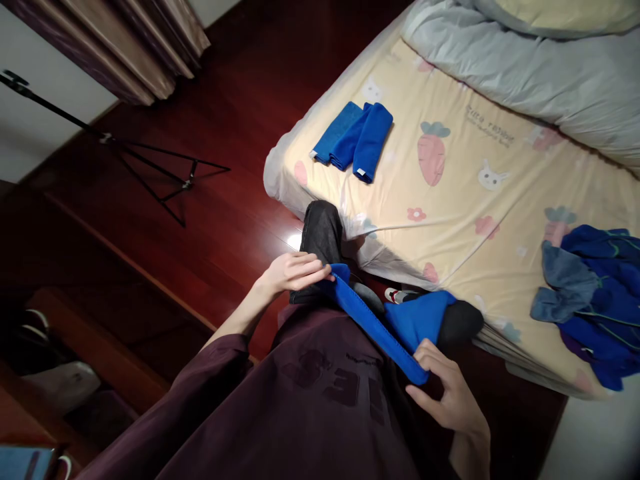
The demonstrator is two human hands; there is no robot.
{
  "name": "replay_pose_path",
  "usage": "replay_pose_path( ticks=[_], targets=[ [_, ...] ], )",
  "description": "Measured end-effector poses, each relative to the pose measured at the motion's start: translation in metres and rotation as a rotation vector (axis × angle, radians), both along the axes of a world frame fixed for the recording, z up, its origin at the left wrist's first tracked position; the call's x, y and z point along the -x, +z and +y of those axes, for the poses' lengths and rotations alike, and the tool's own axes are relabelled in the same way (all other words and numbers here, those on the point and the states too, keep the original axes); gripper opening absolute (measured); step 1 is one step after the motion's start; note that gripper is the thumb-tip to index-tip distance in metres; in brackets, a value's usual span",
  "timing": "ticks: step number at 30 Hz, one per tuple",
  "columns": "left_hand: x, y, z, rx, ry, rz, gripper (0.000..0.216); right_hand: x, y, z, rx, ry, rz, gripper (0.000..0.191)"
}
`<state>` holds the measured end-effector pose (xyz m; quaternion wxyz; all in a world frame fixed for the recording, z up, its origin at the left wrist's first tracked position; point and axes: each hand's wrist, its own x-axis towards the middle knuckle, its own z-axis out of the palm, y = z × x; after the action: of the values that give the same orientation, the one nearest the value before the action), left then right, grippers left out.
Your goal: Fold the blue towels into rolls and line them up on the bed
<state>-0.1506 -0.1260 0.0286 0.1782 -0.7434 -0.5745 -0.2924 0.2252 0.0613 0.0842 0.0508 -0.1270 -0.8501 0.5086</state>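
A blue towel (373, 323) hangs stretched between my two hands, over my lap, with its stitched edge running in a slanting line. My left hand (295, 272) pinches its upper left end above one knee. My right hand (447, 387) holds the lower right end, fingers on top of the corner and thumb standing a little off beneath. Part of the towel drapes across my other knee. Beyond it on the bed lie folded blue towels (373, 143), side by side and partly overlapping, with small white tags.
The bed (380, 227) wears a yellow sheet with carrots and rabbits. A crumpled heap of blue cloths (607, 293) lies at its right, and a grey quilt (530, 73) is bunched at the back. A black tripod (145, 157) stands on the dark red floor at left.
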Motion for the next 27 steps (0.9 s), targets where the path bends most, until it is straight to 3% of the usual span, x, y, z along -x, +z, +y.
replay_pose_path(
  ticks=[3, 7, 13, 18, 22, 27],
  targets=[
    [0.004, 0.004, -0.003, -0.033, 0.024, 0.057, 0.014, -0.004, 0.001, -0.003, 0.155, 0.054, -0.073, 0.025],
    [0.013, 0.010, -0.011, -0.054, 0.061, 0.091, 0.018, -0.008, -0.014, -0.015, 0.249, 0.113, -0.238, 0.026],
    [0.033, 0.023, -0.030, -0.009, 0.068, 0.097, 0.014, -0.022, -0.034, -0.014, -0.033, 0.003, -0.420, 0.034],
    [0.049, 0.033, -0.044, 0.067, 0.149, 0.303, 0.008, -0.036, -0.051, -0.008, -0.295, 0.047, -0.482, 0.031],
    [0.056, 0.041, -0.056, 0.135, 0.222, 0.340, 0.015, -0.038, -0.081, -0.012, -0.397, 0.065, -0.495, 0.028],
    [0.064, 0.055, -0.081, 0.197, 0.292, 0.197, 0.021, -0.035, -0.114, -0.013, -0.432, 0.025, -0.500, 0.023]
  ],
)
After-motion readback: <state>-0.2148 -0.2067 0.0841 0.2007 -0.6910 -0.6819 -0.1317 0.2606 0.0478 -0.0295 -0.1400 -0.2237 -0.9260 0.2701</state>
